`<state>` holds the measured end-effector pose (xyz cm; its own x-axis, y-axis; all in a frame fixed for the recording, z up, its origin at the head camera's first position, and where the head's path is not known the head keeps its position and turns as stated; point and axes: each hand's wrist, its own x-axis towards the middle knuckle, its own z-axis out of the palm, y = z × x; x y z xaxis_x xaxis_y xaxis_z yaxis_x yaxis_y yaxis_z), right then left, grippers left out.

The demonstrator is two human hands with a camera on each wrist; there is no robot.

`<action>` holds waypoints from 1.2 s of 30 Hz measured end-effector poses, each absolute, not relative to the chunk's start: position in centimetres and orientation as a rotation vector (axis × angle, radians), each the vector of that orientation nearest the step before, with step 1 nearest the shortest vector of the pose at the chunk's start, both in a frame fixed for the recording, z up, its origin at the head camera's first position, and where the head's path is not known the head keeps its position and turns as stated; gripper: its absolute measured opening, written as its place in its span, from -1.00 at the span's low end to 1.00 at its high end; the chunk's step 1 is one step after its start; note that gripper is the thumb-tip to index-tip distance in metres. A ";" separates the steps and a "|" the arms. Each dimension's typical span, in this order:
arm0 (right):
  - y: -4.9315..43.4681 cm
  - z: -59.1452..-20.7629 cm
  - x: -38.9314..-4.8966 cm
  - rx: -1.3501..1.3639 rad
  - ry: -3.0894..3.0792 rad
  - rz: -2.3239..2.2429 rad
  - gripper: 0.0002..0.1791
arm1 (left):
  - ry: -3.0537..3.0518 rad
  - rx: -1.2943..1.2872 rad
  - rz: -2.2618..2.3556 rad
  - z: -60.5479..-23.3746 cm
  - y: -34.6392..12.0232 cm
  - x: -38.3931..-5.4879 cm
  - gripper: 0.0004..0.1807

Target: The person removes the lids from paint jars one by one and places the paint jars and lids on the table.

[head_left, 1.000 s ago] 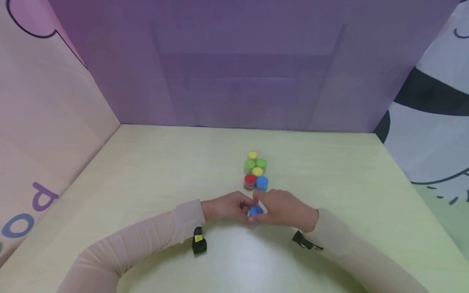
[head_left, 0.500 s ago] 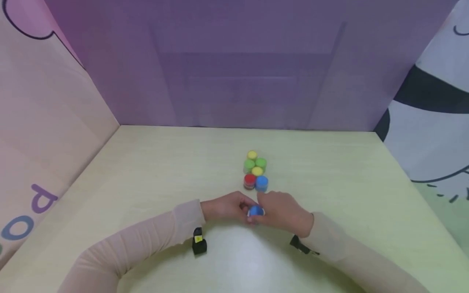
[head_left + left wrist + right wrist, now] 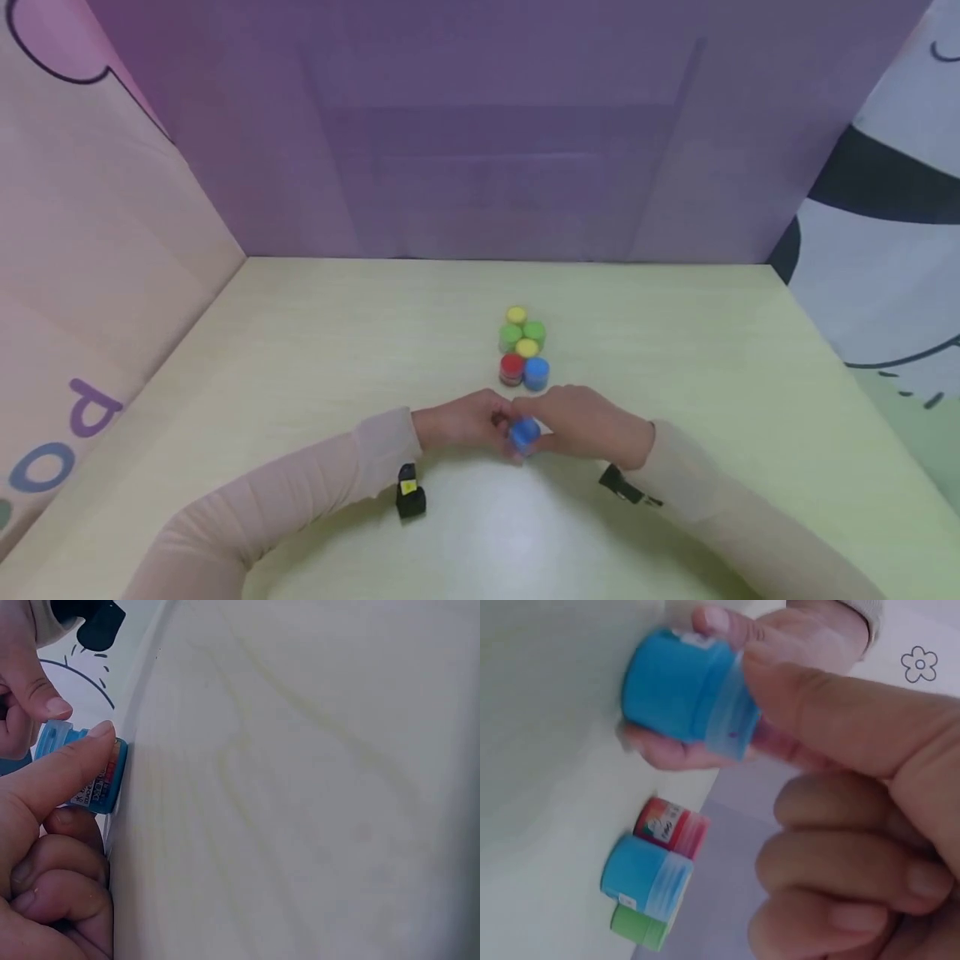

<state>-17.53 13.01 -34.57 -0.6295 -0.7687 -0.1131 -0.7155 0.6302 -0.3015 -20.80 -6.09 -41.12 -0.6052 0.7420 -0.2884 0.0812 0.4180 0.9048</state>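
A small blue jar (image 3: 525,435) with a translucent lid (image 3: 733,709) is between my two hands, low over the table in front of me. My left hand (image 3: 467,423) grips the jar's body, thumb on one side and fingers on the other, as the left wrist view shows. A printed label is partly covered by that thumb. My right hand (image 3: 592,427) is at the lid, its thumb (image 3: 817,705) pressed to the lid's edge and its other fingers curled. Part of the right index finger's hold is hidden behind the lid.
Beyond the hands a red jar (image 3: 512,370) and another blue jar (image 3: 536,374) stand side by side. Behind them are two green jars (image 3: 534,335) and two yellow-lidded jars (image 3: 527,348), closely grouped. A purple panel (image 3: 480,167) closes off the table's (image 3: 360,333) far edge.
The right hand turned and shifted slightly at the lid, its wrist dipping and then rising again. More of the jar's blue top shows now. The left hand kept its grip, almost still.
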 end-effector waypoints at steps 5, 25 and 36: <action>13.3 -34.1 -17.7 -1.276 2.585 -0.306 -0.59 | 1.971 0.653 1.220 -41.0 -5.9 -20.7 -0.90; 11.9 -35.6 -16.1 -0.756 2.861 -0.283 -0.46 | 1.963 0.694 1.227 -41.0 -6.1 -20.9 -0.65; 12.1 -35.9 -16.1 -0.839 2.849 -0.311 -0.54 | 1.927 0.725 1.233 -41.1 -6.2 -21.0 -0.66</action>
<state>-16.08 12.09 -35.87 -0.8309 -0.5492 -0.0897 -0.5169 0.8214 -0.2409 -21.03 -6.24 -41.09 -0.5788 0.7684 -0.2729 0.0738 0.3827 0.9209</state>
